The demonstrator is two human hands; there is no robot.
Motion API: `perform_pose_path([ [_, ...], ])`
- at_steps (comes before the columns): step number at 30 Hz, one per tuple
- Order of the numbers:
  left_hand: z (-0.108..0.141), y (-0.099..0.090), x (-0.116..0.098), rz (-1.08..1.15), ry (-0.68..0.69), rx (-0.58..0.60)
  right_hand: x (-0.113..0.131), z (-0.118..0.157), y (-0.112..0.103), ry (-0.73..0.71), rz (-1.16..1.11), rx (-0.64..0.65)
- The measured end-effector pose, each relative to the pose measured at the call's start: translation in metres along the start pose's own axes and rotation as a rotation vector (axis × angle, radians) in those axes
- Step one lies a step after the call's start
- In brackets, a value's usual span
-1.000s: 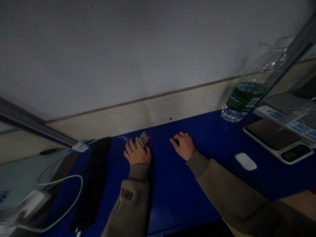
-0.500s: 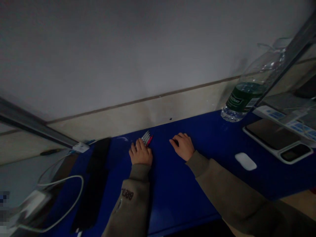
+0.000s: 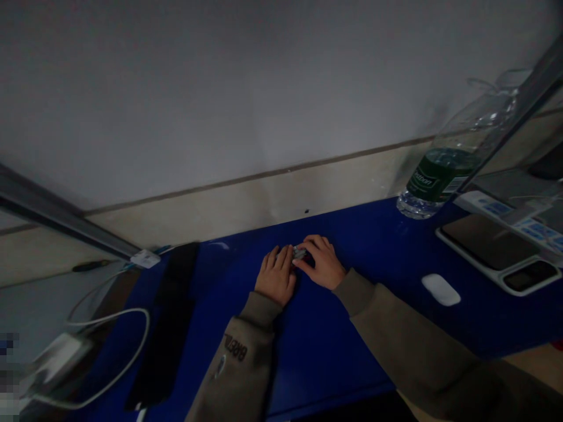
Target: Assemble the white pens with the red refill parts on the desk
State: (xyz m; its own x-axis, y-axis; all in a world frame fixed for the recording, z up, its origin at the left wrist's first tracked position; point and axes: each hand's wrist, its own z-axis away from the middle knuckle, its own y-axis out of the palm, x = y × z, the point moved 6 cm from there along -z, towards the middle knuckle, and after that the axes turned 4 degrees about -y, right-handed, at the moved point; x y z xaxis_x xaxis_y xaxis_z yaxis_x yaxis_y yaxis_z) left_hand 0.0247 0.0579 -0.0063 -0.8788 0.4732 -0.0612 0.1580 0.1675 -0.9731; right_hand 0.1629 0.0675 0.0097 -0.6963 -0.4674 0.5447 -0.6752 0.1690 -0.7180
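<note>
Several thin grey pens (image 3: 299, 253), with a bit of red among them, lie on the blue table between my two hands. My left hand (image 3: 277, 274) rests palm down over their left end, its fingers pressed together. At the other end, my right hand (image 3: 321, 261) curls its fingers and thumb around the tips of the pens. Most of the bundle is hidden beneath the hands.
At the right are a large clear bottle (image 3: 435, 179), a white mouse (image 3: 441, 289) and a white scale (image 3: 497, 249). Dark flat objects (image 3: 162, 351) and a white cable (image 3: 143, 346) lie at the left. A wall (image 3: 246, 199) runs behind the table.
My left hand has moved right with the pens, up to my right hand. The pens have turned more sideways, and my right fingers now close around their ends.
</note>
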Motion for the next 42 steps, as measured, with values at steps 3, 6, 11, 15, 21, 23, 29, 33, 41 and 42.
perform_pose_path([
  [3, 0.000, 0.001, -0.003, 0.020, 0.011, 0.013, 0.007, 0.002, 0.006, -0.090, -0.015, 0.089],
  [6, 0.001, -0.001, -0.002, 0.027, -0.014, 0.011, 0.008, 0.003, 0.009, -0.130, -0.022, 0.139],
  [11, 0.001, -0.006, 0.001, 0.016, -0.100, -0.015, 0.004, 0.002, 0.013, -0.148, 0.001, 0.181],
  [15, 0.002, -0.010, 0.004, 0.014, -0.196, -0.041, 0.001, 0.001, 0.013, -0.128, -0.008, 0.169],
  [21, 0.002, -0.018, 0.013, 0.059, -0.360, -0.126, -0.002, 0.000, 0.008, -0.064, -0.046, 0.073],
  [23, 0.003, -0.018, 0.023, 0.088, -0.449, -0.190, -0.008, 0.000, 0.006, -0.004, -0.071, 0.016],
  [29, 0.000, -0.005, 0.045, 0.386, -0.477, -0.315, -0.016, -0.003, 0.010, 0.066, -0.226, 0.043],
  [33, -0.003, 0.001, 0.044, 0.599, -0.445, -0.249, -0.010, -0.004, 0.013, 0.056, -0.325, 0.117],
  [41, -0.004, 0.001, 0.042, 0.671, -0.405, -0.184, -0.002, -0.004, 0.010, 0.038, -0.383, 0.134],
  [42, -0.004, 0.001, 0.041, 0.662, -0.396, -0.177, -0.003, -0.004, 0.010, 0.040, -0.387, 0.118],
])
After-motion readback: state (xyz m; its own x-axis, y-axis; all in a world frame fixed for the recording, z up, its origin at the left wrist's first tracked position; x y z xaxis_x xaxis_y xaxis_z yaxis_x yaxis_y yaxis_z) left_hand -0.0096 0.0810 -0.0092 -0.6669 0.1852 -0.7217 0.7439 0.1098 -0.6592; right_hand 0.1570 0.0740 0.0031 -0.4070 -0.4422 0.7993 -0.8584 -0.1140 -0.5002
